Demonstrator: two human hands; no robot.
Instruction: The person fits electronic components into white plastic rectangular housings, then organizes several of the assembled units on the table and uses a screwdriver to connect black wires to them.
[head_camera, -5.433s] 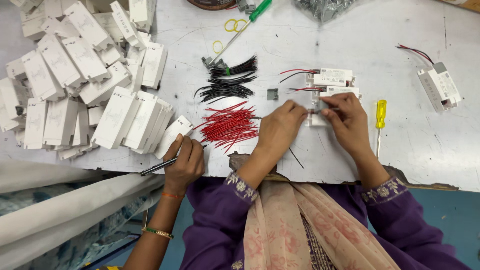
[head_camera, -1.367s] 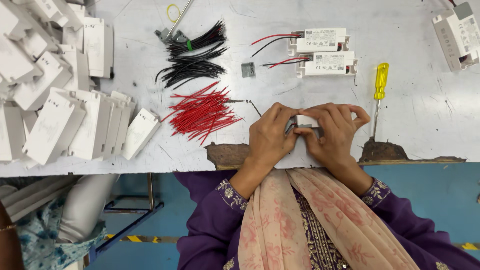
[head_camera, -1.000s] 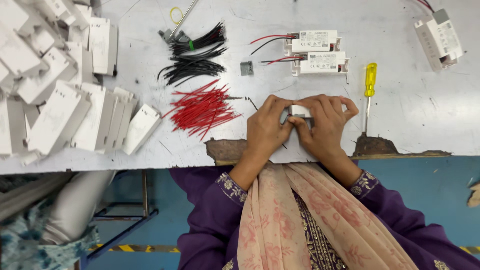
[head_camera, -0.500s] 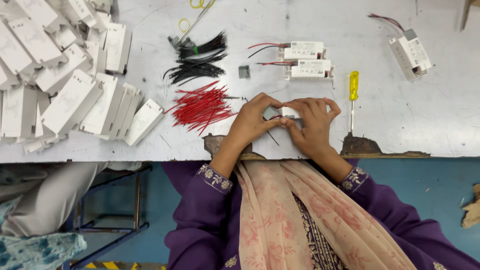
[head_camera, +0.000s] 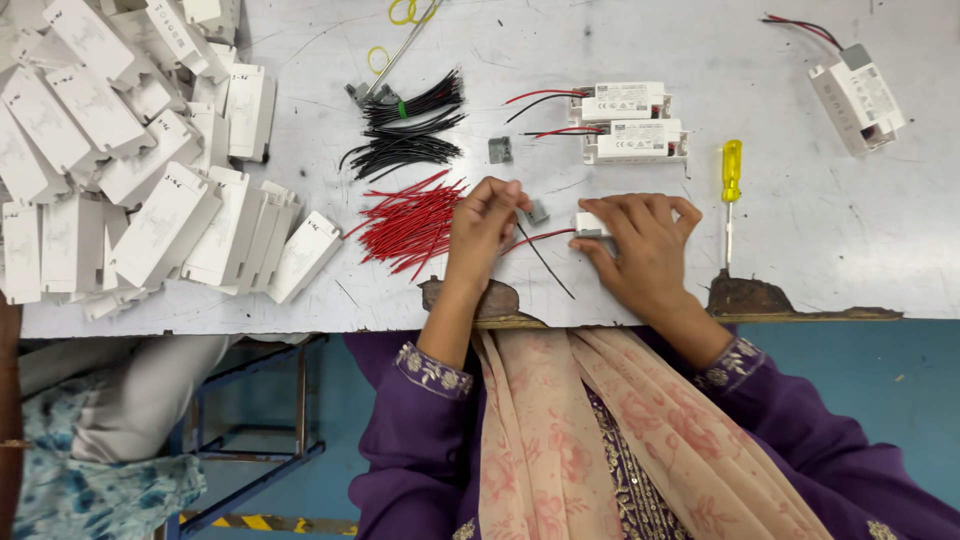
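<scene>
A white table (head_camera: 600, 40) carries a heap of white boxes (head_camera: 130, 150) far left of the red wires (head_camera: 415, 220). Just right of the wires, the left hand (head_camera: 480, 225) pinches a small grey clip (head_camera: 535, 212); further right, the right hand (head_camera: 640, 245) presses fingers down on a small white box (head_camera: 590, 224).

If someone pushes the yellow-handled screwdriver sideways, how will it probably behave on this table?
The yellow-handled screwdriver would probably roll, since its handle looks rounded and it lies free on the flat white table. It looks stiff, with a straight thin shaft. It is likely light, being slim beside the right hand.
</scene>
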